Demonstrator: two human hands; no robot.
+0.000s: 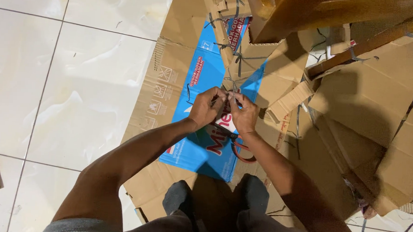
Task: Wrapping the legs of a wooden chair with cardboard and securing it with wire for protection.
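While flattened cardboard lies beneath, both hands pinch perhaps thin strapping.

- I see glossy white floor tiles at left.
- 1 wooden beam crosses the plain cardboard pile at right.
- Red-handled scissors lie below.

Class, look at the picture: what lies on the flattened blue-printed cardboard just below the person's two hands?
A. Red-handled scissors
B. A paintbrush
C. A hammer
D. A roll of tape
A. Red-handled scissors lie on the blue-printed cardboard, just under the left hand and right hand, which meet pinching thin grey strips.
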